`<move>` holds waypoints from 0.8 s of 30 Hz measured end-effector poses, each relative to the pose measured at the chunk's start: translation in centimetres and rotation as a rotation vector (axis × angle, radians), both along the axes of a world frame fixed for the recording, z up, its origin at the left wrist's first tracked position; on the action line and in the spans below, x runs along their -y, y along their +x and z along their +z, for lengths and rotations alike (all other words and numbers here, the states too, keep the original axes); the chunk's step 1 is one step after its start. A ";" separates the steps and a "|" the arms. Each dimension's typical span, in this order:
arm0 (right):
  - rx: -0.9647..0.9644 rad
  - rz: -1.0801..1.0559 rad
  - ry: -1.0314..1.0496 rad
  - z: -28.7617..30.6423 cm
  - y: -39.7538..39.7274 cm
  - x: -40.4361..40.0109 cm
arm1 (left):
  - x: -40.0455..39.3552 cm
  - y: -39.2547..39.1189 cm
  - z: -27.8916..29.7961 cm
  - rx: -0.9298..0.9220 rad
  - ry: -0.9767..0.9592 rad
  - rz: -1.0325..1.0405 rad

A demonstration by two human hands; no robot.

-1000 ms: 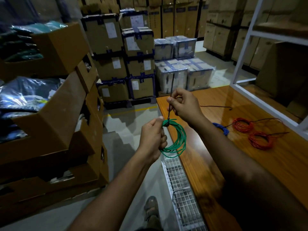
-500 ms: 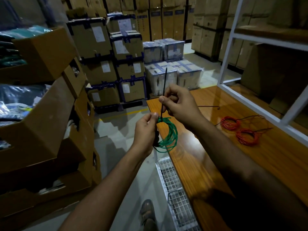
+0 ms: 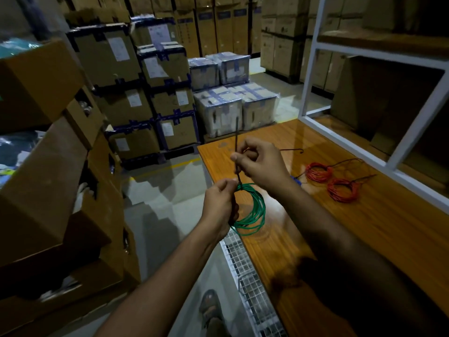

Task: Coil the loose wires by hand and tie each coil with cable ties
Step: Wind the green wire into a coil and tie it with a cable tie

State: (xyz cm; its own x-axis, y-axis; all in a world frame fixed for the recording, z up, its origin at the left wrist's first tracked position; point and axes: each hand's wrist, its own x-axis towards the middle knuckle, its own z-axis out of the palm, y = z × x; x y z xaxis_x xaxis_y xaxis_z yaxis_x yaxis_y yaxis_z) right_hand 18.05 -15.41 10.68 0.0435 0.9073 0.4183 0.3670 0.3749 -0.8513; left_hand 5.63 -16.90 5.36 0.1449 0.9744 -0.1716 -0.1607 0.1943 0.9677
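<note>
Far left stand tilted brown cardboard cartons (image 3: 46,171), some open, with plastic-wrapped goods inside; behind them are stacked brown boxes strapped in dark blue tape (image 3: 126,76), well apart from the work.

Near the middle, the left hand (image 3: 220,207) is closed in a fist around the top of a green coil of thin wire (image 3: 251,210), gripping where the strands gather; the coil hangs below and to the right of that fist, in the air just over the near-left edge of the glossy orange wooden table (image 3: 364,239), not resting on it.

Just above, the right hand (image 3: 261,164) pinches the thin black cable tie (image 3: 237,144) between thumb and forefinger, the other fingers curled in; the tie's tail stands up past the fingers while its lower end runs down to the bundle at the left fist; whether the tail is already through the head cannot be told, as the fist hides it.

Further right on the table lie two red wire coils (image 3: 330,181), just beside each other, each with a dark tail trailing off; a scrap of blue wire (image 3: 297,180) shows behind the right wrist; a white metal shelf frame (image 3: 393,152) borders the table.

Risks, as I judge them: if the left fist slackens while the tie is drawn, loops could spring out and the coil loosen; a pull at an angle could let the slim tail slip from the pinch; cinching with a strand left outside would leave it untied.
</note>
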 end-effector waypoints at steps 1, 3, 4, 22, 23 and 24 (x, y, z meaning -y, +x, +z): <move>-0.084 0.011 0.007 0.0 0.7 0.4 | 0.0 0.2 0.2 0.035 -0.012 -0.032; -0.176 0.009 0.014 0.0 2.5 0.8 | -0.1 0.6 0.4 0.110 -0.049 -0.111; -0.180 -0.005 -0.004 -0.1 3.3 1.0 | -0.3 0.8 0.3 0.129 -0.059 -0.150; -0.373 -0.285 -0.375 -10.1 12.4 6.5 | -3.7 9.0 -3.1 0.179 -0.175 -0.477; -0.421 -0.350 -0.391 -10.8 13.0 6.5 | -4.0 9.5 -3.6 0.126 -0.177 -0.485; -0.471 -0.415 -0.403 -11.4 13.6 6.6 | -4.1 9.9 -4.2 0.065 -0.179 -0.503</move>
State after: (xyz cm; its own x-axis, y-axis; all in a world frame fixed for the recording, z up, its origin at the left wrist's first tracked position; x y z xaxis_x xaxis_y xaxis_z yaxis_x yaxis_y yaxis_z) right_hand 31.66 -22.03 -0.71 0.5088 0.8561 -0.0909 -0.0276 -0.0893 -0.9956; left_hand 15.55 -12.78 1.15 0.6024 0.7382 -0.3037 -0.0640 0.4239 0.9034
